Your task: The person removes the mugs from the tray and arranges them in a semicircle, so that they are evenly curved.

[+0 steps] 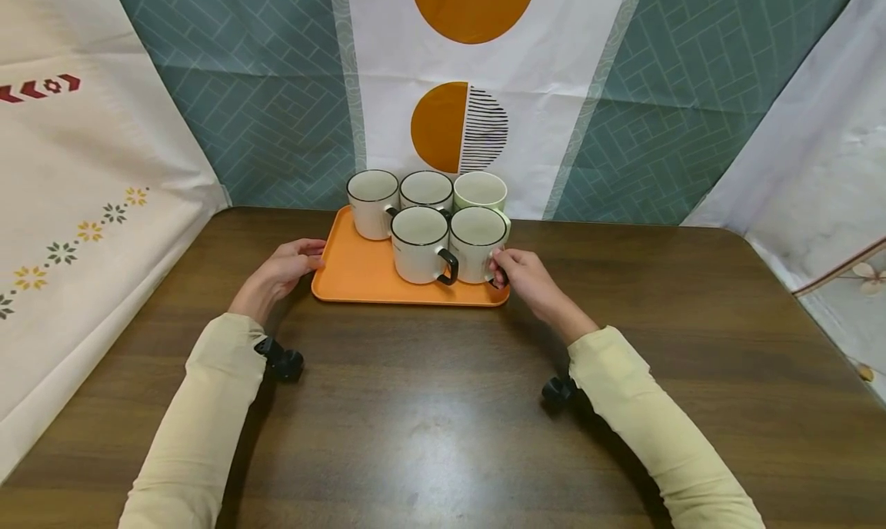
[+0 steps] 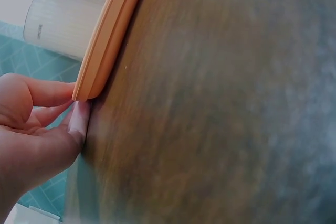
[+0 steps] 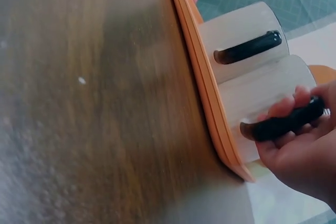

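Note:
An orange tray [image 1: 353,275] on the table bears several white mugs, most with black rims and black handles. My left hand [image 1: 289,266] pinches the tray's left edge; in the left wrist view, thumb and fingers meet at its rim. At the tray's front right corner stands a white mug [image 1: 474,252], its black handle [image 3: 286,121] held by the curled fingers of my right hand [image 1: 522,277]. Beside it, on the left, is another front mug [image 1: 418,248] with its handle turned to the right. The held mug's base appears to rest on the tray.
Behind the front pair stand a left mug [image 1: 371,206], a middle mug [image 1: 427,184] and a pale green mug [image 1: 482,191]. A patterned curtain [image 1: 263,98] hangs right behind the brown table [image 1: 415,390]. White cloth [image 1: 90,191] borders the left side.

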The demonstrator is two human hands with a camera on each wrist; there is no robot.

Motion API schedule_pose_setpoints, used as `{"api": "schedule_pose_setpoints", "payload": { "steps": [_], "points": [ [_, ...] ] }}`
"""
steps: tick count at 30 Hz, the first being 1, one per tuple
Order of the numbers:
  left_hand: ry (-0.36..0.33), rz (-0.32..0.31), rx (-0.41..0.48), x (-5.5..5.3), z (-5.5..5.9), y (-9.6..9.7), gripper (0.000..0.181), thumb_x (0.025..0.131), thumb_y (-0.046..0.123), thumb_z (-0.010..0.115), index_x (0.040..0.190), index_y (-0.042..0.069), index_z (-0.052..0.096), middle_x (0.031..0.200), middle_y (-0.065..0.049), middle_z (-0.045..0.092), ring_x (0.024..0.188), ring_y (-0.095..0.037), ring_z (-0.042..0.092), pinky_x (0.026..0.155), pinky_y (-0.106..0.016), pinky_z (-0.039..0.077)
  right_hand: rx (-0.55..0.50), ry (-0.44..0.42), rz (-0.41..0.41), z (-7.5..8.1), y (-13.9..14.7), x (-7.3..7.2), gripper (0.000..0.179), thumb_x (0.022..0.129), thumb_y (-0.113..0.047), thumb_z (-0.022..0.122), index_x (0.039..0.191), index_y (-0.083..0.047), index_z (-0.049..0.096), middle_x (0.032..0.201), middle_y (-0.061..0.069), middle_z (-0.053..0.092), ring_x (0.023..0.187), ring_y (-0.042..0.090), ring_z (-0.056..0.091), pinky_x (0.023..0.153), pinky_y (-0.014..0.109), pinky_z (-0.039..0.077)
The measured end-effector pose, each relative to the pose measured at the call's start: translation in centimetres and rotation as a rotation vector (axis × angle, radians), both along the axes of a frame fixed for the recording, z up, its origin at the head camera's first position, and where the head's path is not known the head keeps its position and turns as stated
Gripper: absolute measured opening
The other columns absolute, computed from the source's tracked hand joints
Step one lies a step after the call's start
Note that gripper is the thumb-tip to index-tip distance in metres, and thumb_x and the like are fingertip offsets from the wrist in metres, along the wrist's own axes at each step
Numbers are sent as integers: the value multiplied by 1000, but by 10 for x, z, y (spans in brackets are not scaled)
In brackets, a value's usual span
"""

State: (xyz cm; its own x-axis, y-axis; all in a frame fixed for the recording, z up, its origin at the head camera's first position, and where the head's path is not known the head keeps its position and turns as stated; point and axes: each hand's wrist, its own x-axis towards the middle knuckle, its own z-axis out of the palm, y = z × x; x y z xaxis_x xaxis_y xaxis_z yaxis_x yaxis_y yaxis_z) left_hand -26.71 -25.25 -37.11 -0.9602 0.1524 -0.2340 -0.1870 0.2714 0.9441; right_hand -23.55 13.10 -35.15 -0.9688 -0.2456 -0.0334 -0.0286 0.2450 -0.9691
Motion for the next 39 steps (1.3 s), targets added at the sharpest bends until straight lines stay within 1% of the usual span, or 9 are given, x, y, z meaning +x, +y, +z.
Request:
{"api": "schedule_pose_setpoints", "payload": {
  "steps": [4,8,13,20,22,27,34,39],
  "points": [
    [5,5,-8,0,0,0,54,97,-8,39,145,-16,17,147,-32,25,127,-33,35,110,-39,30,41,19,-25,1,-3,2,38,106,-22,38,93,10,55,73,7,49,71,19,48,68,32,42],
    [12,8,-9,-1,-1,0,54,97,-7,40,145,-16,18,146,-32,26,124,-31,37,108,-36,33,42,34,-51,1,-5,4,37,106,-19,38,94,11,56,75,9,49,72,21,47,67,30,42],
    [-2,14,0,-2,-3,2,53,97,-7,40,145,-15,19,145,-31,27,122,-30,38,107,-35,35,37,60,-75,-1,-2,5,35,105,-15,38,91,13,55,73,10,47,72,22,46,66,28,41],
    [-15,28,1,-1,-5,3,53,98,-7,39,146,-13,19,146,-30,27,127,-34,35,110,-41,29,52,77,-54,4,3,10,33,105,-14,40,90,12,54,73,11,46,74,24,45,71,32,40],
    [-16,32,5,0,-5,2,53,97,-7,39,147,-13,19,146,-30,27,129,-35,34,111,-42,28,41,73,-44,8,4,12,32,104,-13,40,90,12,54,73,11,46,75,24,45,72,32,40],
    [-8,34,5,1,-6,2,54,97,-8,39,147,-13,19,146,-31,26,131,-36,32,111,-42,28,-4,59,-4,22,10,20,31,105,-12,39,92,13,51,75,9,45,76,20,44,74,28,39],
    [-2,38,10,2,-3,0,55,96,-9,39,147,-13,18,147,-31,26,133,-38,30,111,-43,27,55,89,41,49,26,27,32,105,-14,39,93,13,49,75,8,44,78,20,47,79,28,40],
    [-1,40,8,2,-1,1,55,96,-9,39,147,-13,19,147,-31,27,132,-37,31,111,-43,28,30,112,63,69,37,32,33,105,-16,37,93,13,48,76,6,43,79,18,46,79,28,39]
  ]
}}
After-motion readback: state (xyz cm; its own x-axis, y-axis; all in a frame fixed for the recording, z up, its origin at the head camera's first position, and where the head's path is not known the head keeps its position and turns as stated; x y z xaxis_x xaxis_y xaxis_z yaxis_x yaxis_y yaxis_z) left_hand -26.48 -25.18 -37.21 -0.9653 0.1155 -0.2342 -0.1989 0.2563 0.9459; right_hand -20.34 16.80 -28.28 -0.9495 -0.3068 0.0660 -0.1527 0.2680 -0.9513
